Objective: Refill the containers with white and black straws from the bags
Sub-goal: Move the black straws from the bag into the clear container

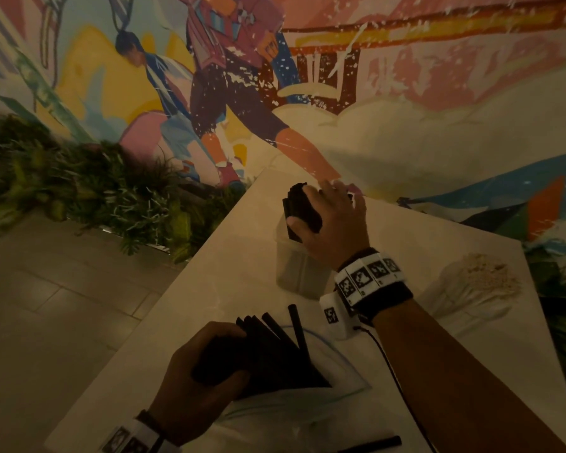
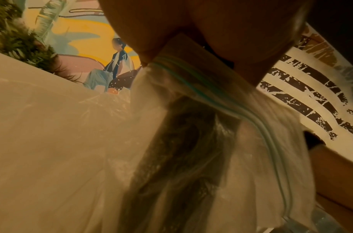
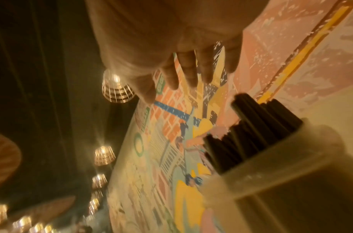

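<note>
On the table's far side stands a translucent container [image 1: 294,269] [image 3: 281,165] with a bundle of black straws [image 1: 299,199] [image 3: 251,126] upright in it. My right hand [image 1: 311,204] [image 3: 177,88] hovers over their tops; the right wrist view shows its fingers [image 3: 188,74] straight, spread and off the straws. Near the front edge my left hand [image 1: 223,354] grips a fan of black straws [image 1: 275,354] through a clear zip bag [image 1: 340,380] [image 2: 191,157]. White straws [image 1: 477,282] fill a clear container at the right.
One loose black straw [image 1: 373,444] lies at the table's front edge. The pale table [image 1: 209,289] ends at the left above a tiled floor, with plants [image 1: 79,184] beyond. A painted wall stands right behind the containers.
</note>
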`<action>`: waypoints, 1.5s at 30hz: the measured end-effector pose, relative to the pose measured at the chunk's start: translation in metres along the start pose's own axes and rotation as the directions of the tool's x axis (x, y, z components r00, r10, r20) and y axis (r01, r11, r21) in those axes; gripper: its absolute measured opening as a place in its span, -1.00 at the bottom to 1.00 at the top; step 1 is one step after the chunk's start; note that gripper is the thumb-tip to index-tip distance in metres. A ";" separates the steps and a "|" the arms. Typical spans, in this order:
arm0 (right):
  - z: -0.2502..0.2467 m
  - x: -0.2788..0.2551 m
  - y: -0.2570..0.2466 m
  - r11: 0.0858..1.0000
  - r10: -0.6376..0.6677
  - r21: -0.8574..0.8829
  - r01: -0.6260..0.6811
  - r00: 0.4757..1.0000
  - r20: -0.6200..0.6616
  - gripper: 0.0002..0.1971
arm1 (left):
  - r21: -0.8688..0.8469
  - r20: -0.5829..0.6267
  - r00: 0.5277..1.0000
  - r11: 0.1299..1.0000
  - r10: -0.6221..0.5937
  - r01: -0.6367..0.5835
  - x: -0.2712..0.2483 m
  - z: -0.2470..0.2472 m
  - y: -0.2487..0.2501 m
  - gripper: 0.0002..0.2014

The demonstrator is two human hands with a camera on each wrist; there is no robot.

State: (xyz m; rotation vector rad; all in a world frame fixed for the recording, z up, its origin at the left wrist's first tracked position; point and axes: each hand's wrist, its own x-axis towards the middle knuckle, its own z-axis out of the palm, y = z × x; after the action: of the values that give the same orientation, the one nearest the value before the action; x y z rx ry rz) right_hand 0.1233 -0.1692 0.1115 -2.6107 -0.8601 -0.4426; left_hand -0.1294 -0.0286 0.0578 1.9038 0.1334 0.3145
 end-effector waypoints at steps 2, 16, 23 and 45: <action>-0.015 -0.012 -0.006 0.971 0.026 0.237 0.022 0.980 -0.195 -0.49 | 0.014 -0.009 1.000 1.000 0.012 -0.012 0.001 0.000 0.001 -0.44; -0.023 -0.114 -0.052 0.723 -0.102 0.518 -0.457 0.671 0.734 -0.10 | -0.053 -0.010 0.999 0.998 0.030 -0.031 0.002 0.001 0.002 -0.40; -0.029 -0.145 -0.078 0.675 -0.084 0.657 -0.335 0.850 0.520 -0.38 | -0.136 -0.026 0.998 0.989 0.063 -0.066 0.001 -0.003 -0.001 -0.64; -0.009 -0.191 -0.045 0.439 0.171 0.859 -0.265 0.963 0.209 -0.82 | -0.104 -0.018 1.000 0.994 0.016 -0.018 -0.007 0.002 -0.001 -0.57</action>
State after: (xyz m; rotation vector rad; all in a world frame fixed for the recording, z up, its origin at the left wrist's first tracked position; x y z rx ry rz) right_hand -0.0527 -0.2360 0.0543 -1.6859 -0.5202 0.2029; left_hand -0.1355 -0.0315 0.0556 1.8000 0.1105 0.3432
